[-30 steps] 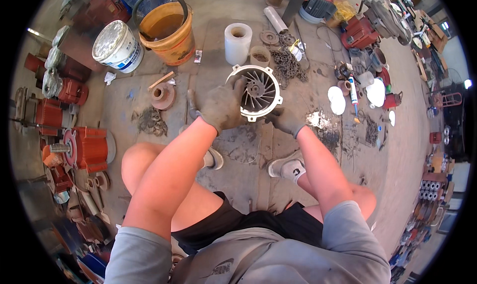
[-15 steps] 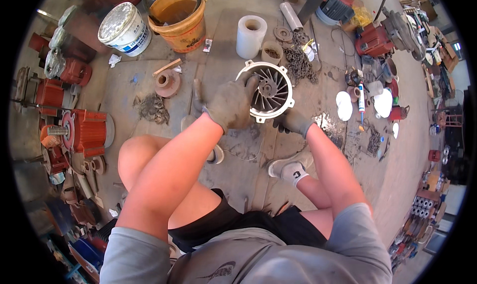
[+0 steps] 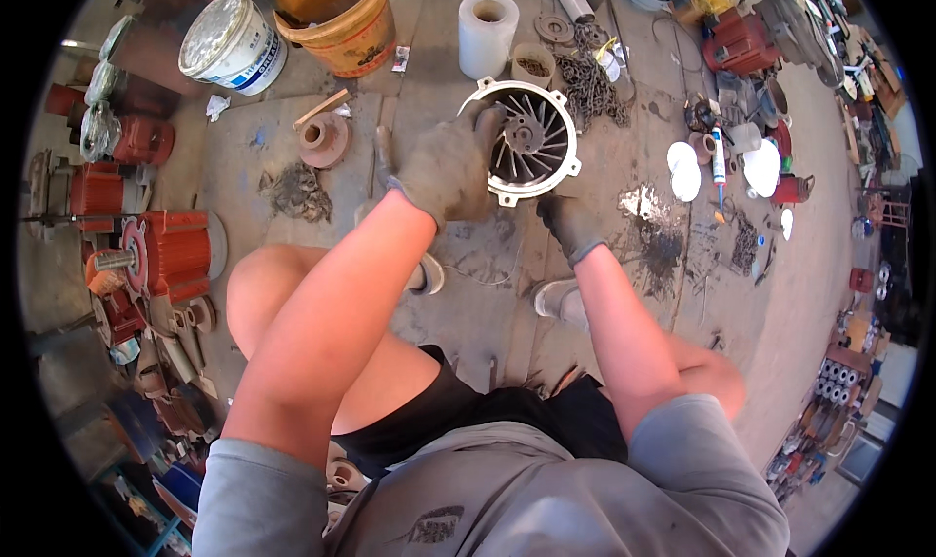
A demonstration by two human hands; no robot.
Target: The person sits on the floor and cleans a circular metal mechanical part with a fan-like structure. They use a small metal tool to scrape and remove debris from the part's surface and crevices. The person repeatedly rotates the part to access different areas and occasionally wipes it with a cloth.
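Finned housing: a round, pale metal motor end cover (image 3: pixel 531 143) with radial ribs and a hub at its centre, standing tilted on the concrete floor (image 3: pixel 468 255) at about 12 o'clock from the person's knees.
Step in hand: as I judge it, the cover is being held and steadied for inspection or cleaning; no tool shows in either hand.
Next move: likely calls for a firm hold on the rim while the cover is turned or laid flat, keeping it clear of the chain (image 3: pixel 590 84) at its 1 o'clock.
Left hand: the gloved left hand (image 3: pixel 444 167) lies over the cover's rim at its 9 o'clock, fingers closed around the edge, forearm stretched forward.
Right hand: the gloved right hand (image 3: pixel 570 228) sits at the cover's 5 o'clock, just under the rim; whether its fingers grip the cover I cannot tell.
Nearby: a white roll (image 3: pixel 487 33) at 11 o'clock of the cover, an orange bucket (image 3: pixel 341 16) and a white bucket (image 3: pixel 232 42) further toward 10 o'clock, red motor bodies (image 3: pixel 171 255) far at 8 o'clock.
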